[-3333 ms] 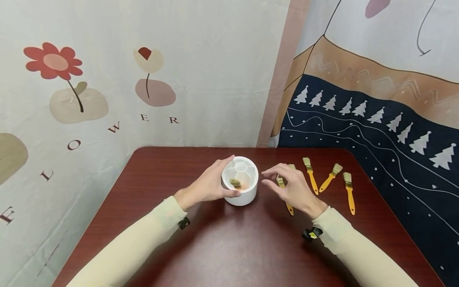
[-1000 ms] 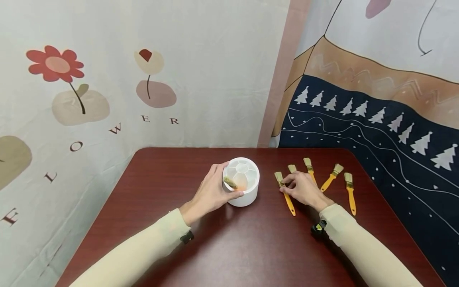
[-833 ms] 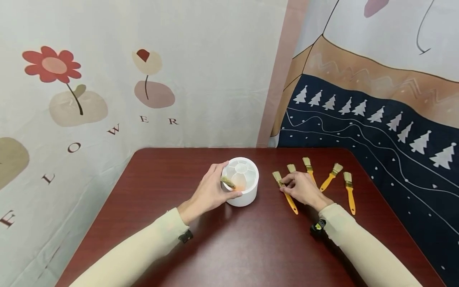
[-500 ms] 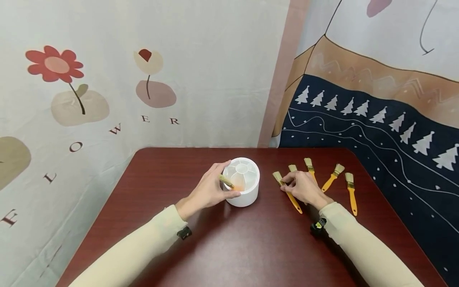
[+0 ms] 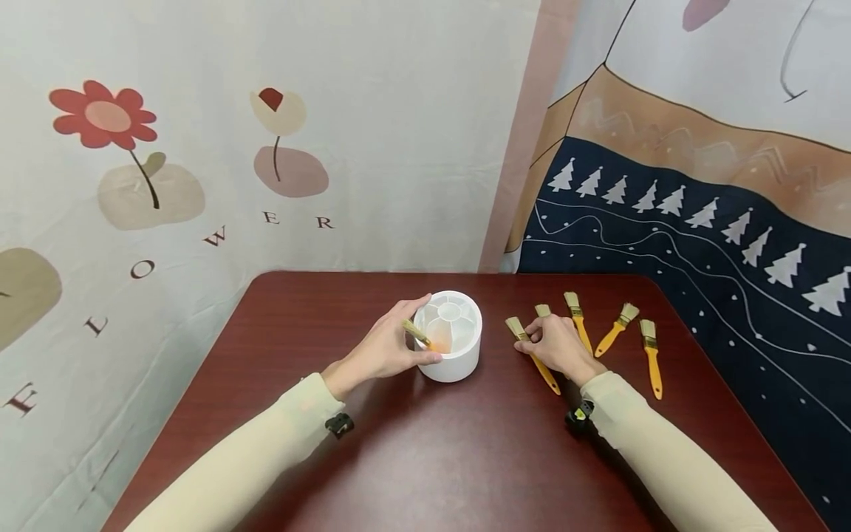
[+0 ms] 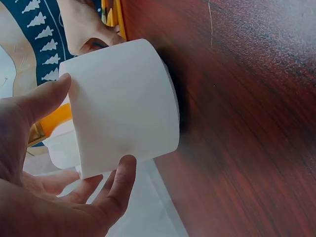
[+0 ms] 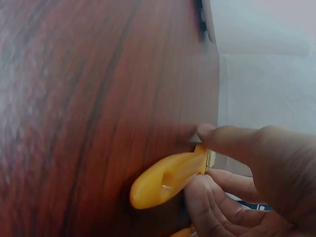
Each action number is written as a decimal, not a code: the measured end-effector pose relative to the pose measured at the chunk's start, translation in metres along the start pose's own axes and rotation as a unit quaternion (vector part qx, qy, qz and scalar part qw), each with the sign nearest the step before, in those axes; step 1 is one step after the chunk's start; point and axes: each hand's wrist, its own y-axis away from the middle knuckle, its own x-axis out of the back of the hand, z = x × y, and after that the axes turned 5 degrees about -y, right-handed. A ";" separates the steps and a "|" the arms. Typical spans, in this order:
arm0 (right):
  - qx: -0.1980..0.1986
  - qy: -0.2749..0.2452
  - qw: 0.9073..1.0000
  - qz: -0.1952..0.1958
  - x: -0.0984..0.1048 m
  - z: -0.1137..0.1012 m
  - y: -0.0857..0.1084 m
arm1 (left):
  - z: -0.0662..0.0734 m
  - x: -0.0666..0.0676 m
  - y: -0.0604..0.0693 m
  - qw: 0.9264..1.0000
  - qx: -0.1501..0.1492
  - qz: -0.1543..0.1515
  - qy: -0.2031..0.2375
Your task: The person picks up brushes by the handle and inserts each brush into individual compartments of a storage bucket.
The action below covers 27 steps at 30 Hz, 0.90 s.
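Note:
In the head view my left hand (image 5: 382, 343) grips the side of a white round divided holder (image 5: 464, 363). The left wrist view shows the fingers and thumb round its smooth wall (image 6: 123, 108). One paintbrush (image 5: 417, 332) leans inside the holder, bristles up against the left hand, its lower part hidden. To the right, my right hand (image 5: 561, 343) pinches a yellow-handled paintbrush (image 5: 546, 375) lying on the table, bristles pointing away. In the right wrist view the thumb and fingers are on either side of that yellow handle (image 7: 153, 185), near its metal band.
Beyond the right hand lie more paintbrushes: one partly hidden (image 5: 542, 310), one at the back (image 5: 577, 318), one slanted (image 5: 614, 331) and one farthest right (image 5: 651, 362). The dark red table (image 5: 425, 458) ends at hanging printed cloths (image 5: 399, 133).
The right hand has gone from hovering near the holder to pinching a brush, whose handle end has swung right. The brush in the holder has tipped left and stands higher against the left hand.

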 end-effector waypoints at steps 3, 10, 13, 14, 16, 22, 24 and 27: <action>-0.006 -0.003 1.000 0.003 -0.002 -0.001 -0.001 | -0.001 0.001 0.000 1.000 0.001 -0.005 0.004; -0.018 -0.002 1.000 0.003 -0.002 -0.001 -0.001 | -0.002 0.000 -0.002 1.000 -0.007 -0.017 0.002; -0.015 -0.002 1.000 0.010 -0.001 -0.001 -0.001 | -0.001 0.001 -0.002 1.000 -0.010 -0.017 0.009; -0.013 -0.003 1.000 0.013 -0.001 0.000 0.000 | -0.001 0.001 -0.002 1.000 -0.010 -0.017 0.013; -0.009 -0.007 1.000 0.019 -0.001 0.000 0.001 | -0.002 0.001 -0.001 1.000 -0.010 -0.017 0.019; -0.010 -0.015 0.999 0.033 0.004 -0.002 0.005 | -0.004 0.001 -0.001 0.999 -0.011 -0.017 0.031; -0.009 -0.017 0.999 0.036 0.005 -0.003 0.006 | -0.004 0.001 0.000 0.999 -0.014 -0.016 0.030; -0.006 -0.024 0.999 0.044 0.008 -0.004 0.007 | -0.004 0.001 0.001 0.999 -0.014 -0.016 0.031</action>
